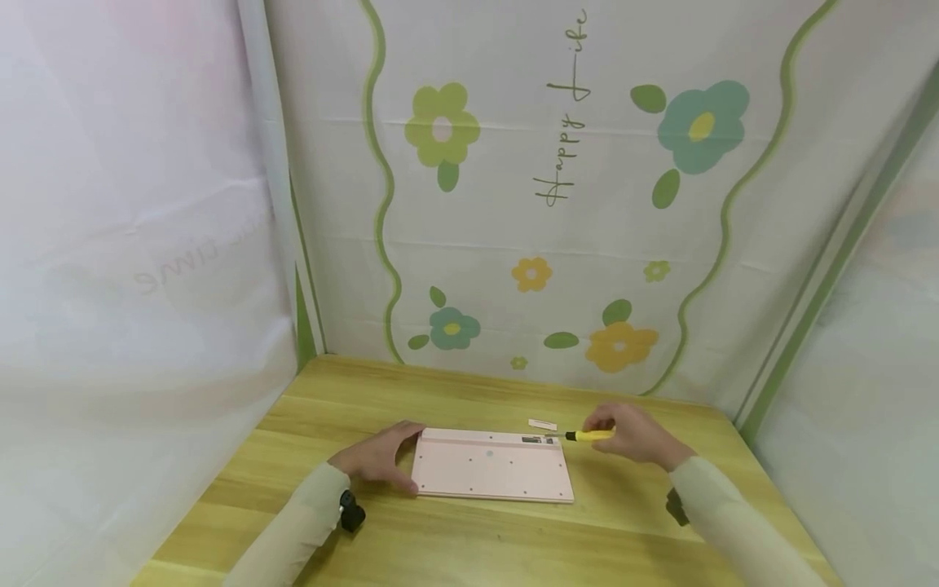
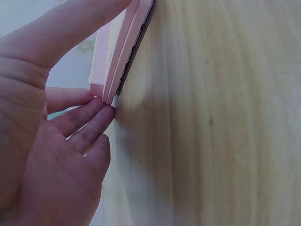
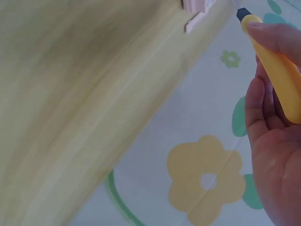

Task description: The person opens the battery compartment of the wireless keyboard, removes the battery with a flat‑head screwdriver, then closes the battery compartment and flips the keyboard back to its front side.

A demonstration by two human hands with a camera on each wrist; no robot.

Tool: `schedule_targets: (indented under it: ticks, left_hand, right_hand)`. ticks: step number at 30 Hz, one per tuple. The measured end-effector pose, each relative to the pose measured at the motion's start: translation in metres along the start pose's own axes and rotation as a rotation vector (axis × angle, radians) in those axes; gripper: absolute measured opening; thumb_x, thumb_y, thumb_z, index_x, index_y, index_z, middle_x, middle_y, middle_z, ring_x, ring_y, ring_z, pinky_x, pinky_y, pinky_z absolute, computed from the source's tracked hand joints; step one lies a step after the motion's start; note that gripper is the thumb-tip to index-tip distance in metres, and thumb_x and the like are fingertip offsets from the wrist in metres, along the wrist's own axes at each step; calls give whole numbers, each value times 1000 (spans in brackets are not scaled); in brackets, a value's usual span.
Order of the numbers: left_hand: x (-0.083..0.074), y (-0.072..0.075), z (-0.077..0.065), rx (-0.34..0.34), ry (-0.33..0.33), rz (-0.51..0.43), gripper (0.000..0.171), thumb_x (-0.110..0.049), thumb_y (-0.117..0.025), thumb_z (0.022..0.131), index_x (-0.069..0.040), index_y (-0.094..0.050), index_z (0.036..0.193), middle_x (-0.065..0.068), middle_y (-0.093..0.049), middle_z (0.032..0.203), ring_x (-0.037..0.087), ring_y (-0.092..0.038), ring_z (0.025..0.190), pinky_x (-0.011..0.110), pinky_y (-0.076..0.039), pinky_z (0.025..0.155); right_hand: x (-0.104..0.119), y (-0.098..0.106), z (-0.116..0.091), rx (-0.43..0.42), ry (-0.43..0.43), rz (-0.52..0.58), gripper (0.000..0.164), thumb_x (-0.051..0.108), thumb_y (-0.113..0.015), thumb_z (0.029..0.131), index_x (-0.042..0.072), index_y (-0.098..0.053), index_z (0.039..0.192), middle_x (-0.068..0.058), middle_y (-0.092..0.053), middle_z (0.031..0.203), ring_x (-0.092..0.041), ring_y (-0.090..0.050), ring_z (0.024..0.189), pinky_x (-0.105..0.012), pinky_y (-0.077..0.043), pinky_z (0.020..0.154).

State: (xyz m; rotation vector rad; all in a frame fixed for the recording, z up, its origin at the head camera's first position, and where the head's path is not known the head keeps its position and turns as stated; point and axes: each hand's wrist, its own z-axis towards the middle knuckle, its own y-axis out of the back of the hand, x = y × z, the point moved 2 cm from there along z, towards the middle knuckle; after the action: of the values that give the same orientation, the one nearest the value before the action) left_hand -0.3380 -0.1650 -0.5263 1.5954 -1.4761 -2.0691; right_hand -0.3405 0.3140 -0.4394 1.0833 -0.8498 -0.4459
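A pink keyboard (image 1: pixel 490 473) lies face-down on the table, screw holes dotting its back. Near its far right corner a small battery compartment (image 1: pixel 538 440) is uncovered. My left hand (image 1: pixel 381 458) spans the keyboard's left end, thumb at the near corner and fingers at the far one; in the left wrist view the fingertips (image 2: pixel 107 112) touch the edge. My right hand (image 1: pixel 632 432) grips a yellow-handled screwdriver (image 1: pixel 592 436), also seen in the right wrist view, the handle (image 3: pixel 277 70) under the thumb. Its thin shaft points left at the compartment; whether the tip touches anything cannot be made out.
A small pale cover piece (image 1: pixel 543 424) lies on the table just behind the compartment. The wooden table (image 1: pixel 440 542) ends at a white flowered curtain (image 1: pixel 499 212) at the back, with further white sheets (image 1: pixel 132 342) on both sides.
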Motion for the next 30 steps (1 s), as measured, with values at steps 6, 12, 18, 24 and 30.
schedule_targets:
  ticks: [6, 12, 18, 24, 30]
  left_hand:
    - [0, 0, 0, -4, 0, 4, 116, -45, -95, 76, -1, -33, 163, 15, -38, 167, 37, -37, 155, 64, -32, 126]
    - [2, -1, 0, -7, 0, 14, 116, -45, -96, 75, -2, -33, 163, 15, -38, 166, 37, -37, 155, 64, -32, 125]
    - [3, -1, 0, -6, 5, 15, 117, -46, -95, 75, -2, -33, 163, 15, -37, 167, 37, -36, 155, 64, -32, 126]
    - [3, -1, 0, -6, 3, 0, 117, -45, -96, 75, -2, -33, 163, 15, -38, 166, 38, -37, 155, 64, -32, 126]
    - [3, -2, 0, -3, 6, 8, 117, -47, -95, 75, -3, -33, 163, 14, -38, 166, 38, -37, 155, 63, -31, 126]
  right_hand:
    - [10, 2, 17, 67, 53, -22, 20, 0, -84, 82, 13, -81, 97, 2, -75, 96, -10, -67, 83, -24, -59, 71]
    - [20, 5, 32, 109, 81, -83, 20, -3, -82, 80, 10, -82, 95, 0, -76, 94, -14, -68, 82, -23, -57, 71]
    - [32, 8, 45, 149, 108, -136, 23, -9, -79, 75, 8, -82, 91, 0, -73, 89, -8, -61, 77, -22, -53, 67]
    - [40, 10, 62, 228, 59, -121, 27, -15, -73, 73, 7, -82, 85, -1, -73, 85, -10, -57, 74, -23, -51, 66]
    - [49, 10, 74, 275, 38, -152, 24, -14, -79, 75, 9, -80, 81, 0, -76, 84, -8, -62, 74, -24, -58, 67]
